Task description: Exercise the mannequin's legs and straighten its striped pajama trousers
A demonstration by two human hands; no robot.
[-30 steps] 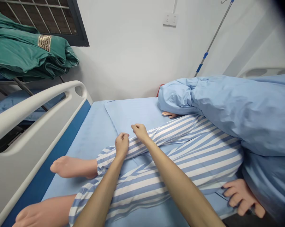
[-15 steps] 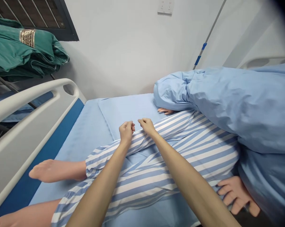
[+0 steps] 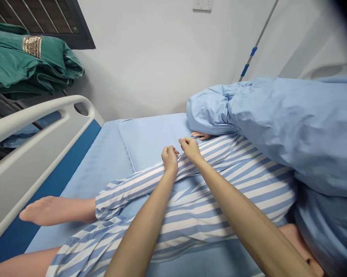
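Note:
My left hand (image 3: 170, 157) is closed, its fingers curled, at the far edge of the blue-and-white striped trousers (image 3: 144, 175). Close beside it on the right, my right hand (image 3: 190, 148) is also closed, thumb against the fingers, over the same trouser leg. Whether either one pinches cloth is too small to make out. The trousers are on a mannequin lying on its back, with a bare foot (image 3: 55, 211) pointing left. Beyond my right hand, mannequin fingers (image 3: 201, 135) show under a blue sleeve (image 3: 208, 111).
The mannequin lies on a bed with a light blue sheet (image 3: 101, 161). A white and blue end board (image 3: 43, 154) stands at the left. Folded green cloth (image 3: 46, 61) hangs behind it. A thin pole (image 3: 259, 36) leans at the back right wall.
Both hands have moved right along the far trouser leg, still closed and close together. The view has shifted slightly, and my right forearm now covers most of the mannequin's near hand.

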